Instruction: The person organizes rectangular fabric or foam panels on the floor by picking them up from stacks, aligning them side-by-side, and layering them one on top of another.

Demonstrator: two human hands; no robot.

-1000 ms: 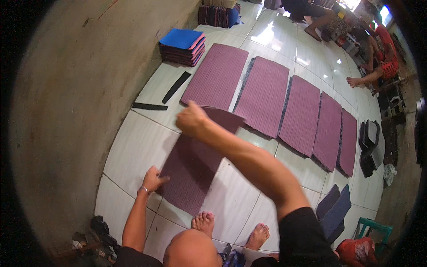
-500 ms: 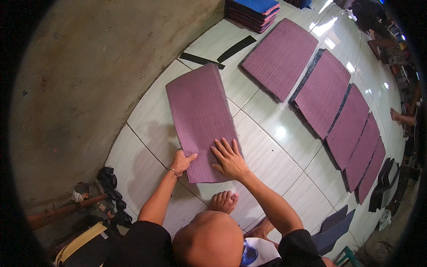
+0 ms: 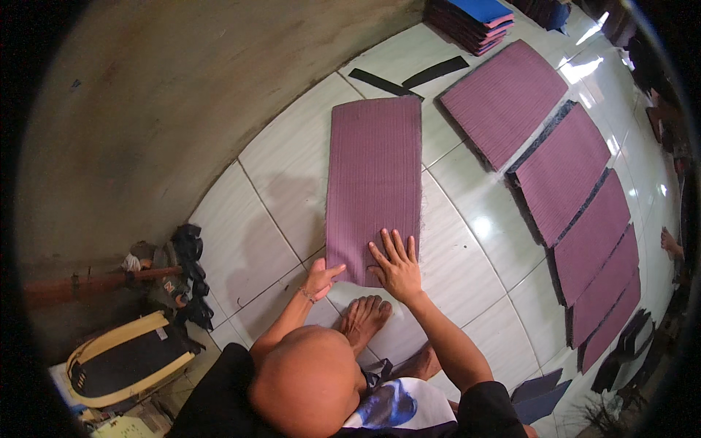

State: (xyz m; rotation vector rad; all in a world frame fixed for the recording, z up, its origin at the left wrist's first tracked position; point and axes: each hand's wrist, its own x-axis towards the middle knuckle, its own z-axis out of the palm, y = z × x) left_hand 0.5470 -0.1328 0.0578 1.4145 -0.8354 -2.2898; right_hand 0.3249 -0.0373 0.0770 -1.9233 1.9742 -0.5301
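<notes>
A rectangular purple ribbed sheet [image 3: 374, 179] with frayed side edges stretches away from me over the floor tiles. My left hand [image 3: 320, 280] pinches its near left corner, thumb on top and the other fingers hidden under the edge. The sheet bulges a little beside that thumb. Flat on the near right part of the sheet lies my right hand [image 3: 396, 267], its fingers stretched out and slightly spread.
Several similar purple sheets [image 3: 504, 102] overlap in a row at the right. Two black strips [image 3: 436, 71] lie beyond my sheet, near a blue-topped stack [image 3: 478, 22]. A concrete wall [image 3: 182, 87] bounds the left. Dark blue pieces [image 3: 539, 394] lie at lower right.
The sheet has turned from leaning left to pointing nearly straight away from me. Both hands keep their places at its near end. The whole view has shifted.
</notes>
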